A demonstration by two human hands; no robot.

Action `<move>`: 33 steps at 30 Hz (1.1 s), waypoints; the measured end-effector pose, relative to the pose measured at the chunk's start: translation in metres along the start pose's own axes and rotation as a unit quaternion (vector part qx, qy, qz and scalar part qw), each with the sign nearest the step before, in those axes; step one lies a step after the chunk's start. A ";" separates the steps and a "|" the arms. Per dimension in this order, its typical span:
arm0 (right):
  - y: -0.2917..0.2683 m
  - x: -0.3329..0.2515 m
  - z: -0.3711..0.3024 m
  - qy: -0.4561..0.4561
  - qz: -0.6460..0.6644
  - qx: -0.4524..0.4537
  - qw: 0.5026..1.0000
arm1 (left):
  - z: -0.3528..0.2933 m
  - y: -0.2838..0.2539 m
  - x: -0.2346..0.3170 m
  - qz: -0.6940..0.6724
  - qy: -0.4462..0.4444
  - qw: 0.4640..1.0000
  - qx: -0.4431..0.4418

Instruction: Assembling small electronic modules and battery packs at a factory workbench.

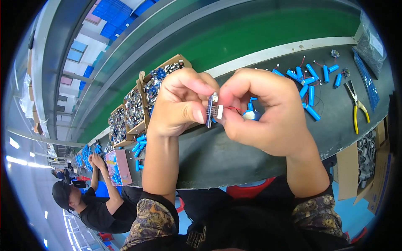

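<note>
Lower left of frame: a co-worker [94, 205] in black, seated at the dark bench [234, 154]. Left of centre: cardboard boxes [138, 104] of small parts. Centre: left hand [182, 102], closed, pinching a small circuit board [212, 109] between thumb and fingers. Right hand [264, 111], closed on the board's other edge, a red wire [235, 108] and a blue battery cell [250, 114] tucked beneath. Risk, judged: tugging could snap the thin wire. Upper right: loose blue cells [310, 83], yellow-handled pliers [356, 106].

Open surface [234, 154] beneath the hands; cardboard boxes [138, 104] crowd the left, blue cells [310, 83] and pliers [356, 106] block the right.
</note>
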State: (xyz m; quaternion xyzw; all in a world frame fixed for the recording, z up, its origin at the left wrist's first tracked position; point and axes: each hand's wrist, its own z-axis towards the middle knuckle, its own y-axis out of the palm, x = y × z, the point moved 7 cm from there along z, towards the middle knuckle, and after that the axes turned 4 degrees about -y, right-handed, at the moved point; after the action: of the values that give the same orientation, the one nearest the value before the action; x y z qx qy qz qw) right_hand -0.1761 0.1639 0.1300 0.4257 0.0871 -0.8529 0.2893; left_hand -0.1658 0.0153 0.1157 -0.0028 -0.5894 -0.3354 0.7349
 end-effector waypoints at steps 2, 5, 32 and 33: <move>-0.003 -0.001 0.001 -0.019 -0.028 0.003 0.999 | 0.003 0.004 -0.005 -0.026 -0.013 1.000 0.009; -0.007 -0.004 0.001 -0.056 -0.093 0.010 0.994 | 0.003 0.002 -0.016 -0.044 -0.091 0.992 0.074; 0.002 0.011 -0.006 0.015 0.018 -0.040 0.999 | -0.003 -0.003 -0.032 -0.068 -0.196 0.977 -0.043; 0.002 0.013 -0.007 0.017 0.020 -0.040 0.999 | -0.005 -0.004 -0.033 -0.070 -0.197 0.977 -0.041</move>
State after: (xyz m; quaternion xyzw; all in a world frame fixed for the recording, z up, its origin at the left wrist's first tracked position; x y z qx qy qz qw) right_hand -0.1767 0.1598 0.1162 0.4299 0.1178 -0.8353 0.3218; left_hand -0.1661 0.0269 0.0838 -0.0575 -0.7070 -0.4025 0.5787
